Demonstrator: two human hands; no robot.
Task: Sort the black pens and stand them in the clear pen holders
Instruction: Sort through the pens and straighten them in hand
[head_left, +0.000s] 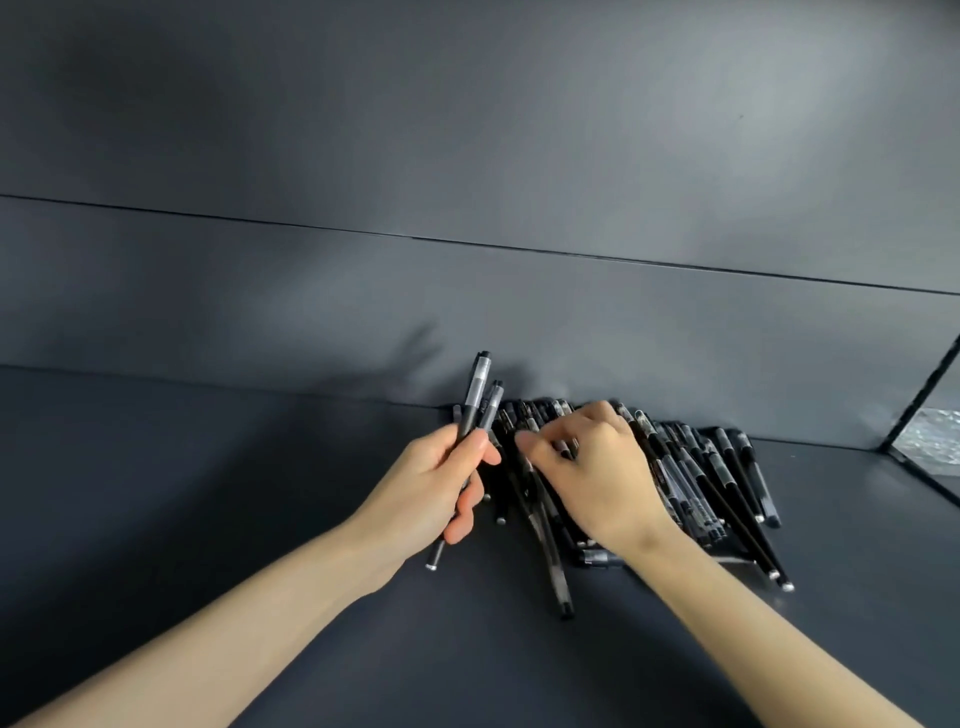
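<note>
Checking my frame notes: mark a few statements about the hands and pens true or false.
1. The left hand grips pens. True.
2. The pile lies against the wall. True.
3. The right hand hovers clear of the pile. False: it is down on the pile, pinching a pen.
4. A clear holder stands beside the pile. False: no holder is in view.

Both hands work at the pile of black pens (701, 478) on the dark table (208, 493).
The left hand (436, 478) grips a small bundle of pens (475, 400), tilted upright, its upper ends toward the far wall (467, 156). Just right of it, the right hand (597, 467) rests on the pile with fingers curled, pinching a single pen (567, 448). The pile's far end lies against the wall.
</note>
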